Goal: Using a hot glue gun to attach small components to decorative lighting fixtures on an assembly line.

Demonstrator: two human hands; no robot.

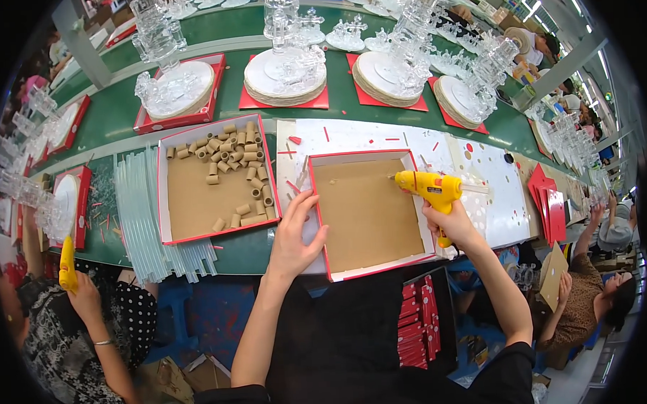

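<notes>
In front of me lies an open shallow box (pixel 367 222) with red edges, white inner walls and a brown cardboard bottom. My left hand (pixel 295 235) rests against its left wall, fingers spread along the rim. My right hand (pixel 449 222) grips a yellow glue gun (pixel 437 187) over the right side of the box. The gun's nozzle points left above the cardboard, and a clear glue stick (pixel 474 188) sticks out of its back. Whether glue is coming out is too small to tell.
Left of the box is a red-edged tray (pixel 218 240) of short cardboard tubes (pixel 225 152), beside a bundle of clear glue sticks (pixel 142 208). Clear plastic ornaments on white discs (pixel 283 79) line the green conveyor (pixel 226 81). Red card pieces (pixel 548 205) lie right. Co-workers sit on both sides.
</notes>
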